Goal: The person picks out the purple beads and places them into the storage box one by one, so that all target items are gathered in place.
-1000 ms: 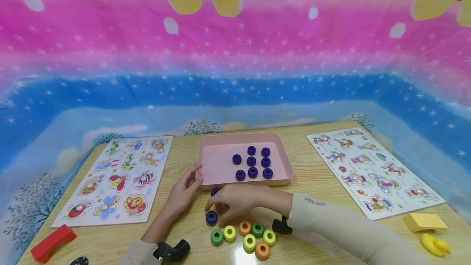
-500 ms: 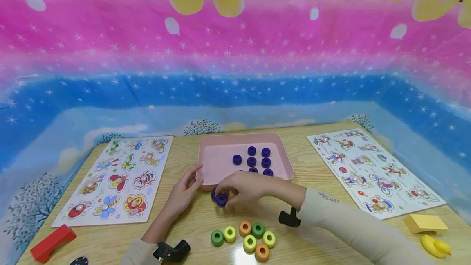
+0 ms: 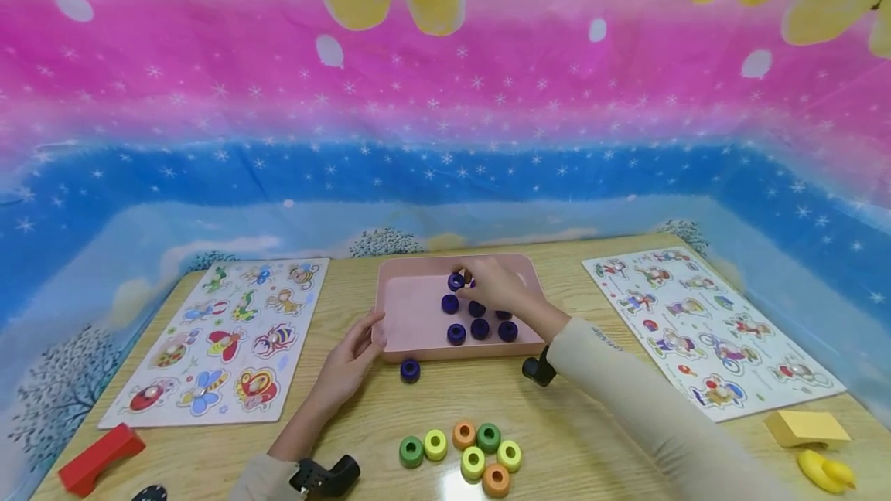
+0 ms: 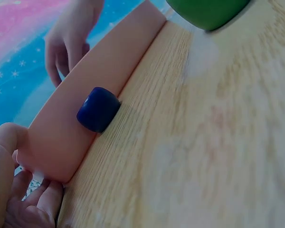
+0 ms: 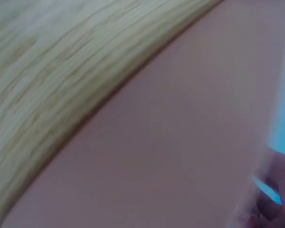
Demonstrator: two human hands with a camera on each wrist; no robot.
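My right hand (image 3: 500,290) is over the pink tray (image 3: 412,348), pinching a dark blue bead (image 3: 455,281) with a hole in it near the far wall. Several more blue beads (image 3: 479,328) sit on the tray floor, some partly covered by that hand. At the tray's near left corner my left hand (image 3: 350,362) grips the wall, its thumb and fingers on either side in the left wrist view. One blue bead (image 4: 99,109) stands on the table just outside the tray's front wall. In the right wrist view the tray wall (image 5: 171,128) hides most of my fingers.
Green, yellow and orange beads (image 3: 472,463) are grouped nearer me on the wooden table (image 3: 376,447). Picture boards lie left (image 3: 216,346) and right (image 3: 710,323). A red block (image 3: 100,461) is front left; a yellow block (image 3: 807,428) and yellow duck (image 3: 825,472) are front right.
My right hand has gathered a blue bead from the table, moved it toward the tray, and carried it over the front wall to the far side. My left hand has stayed at the corner.
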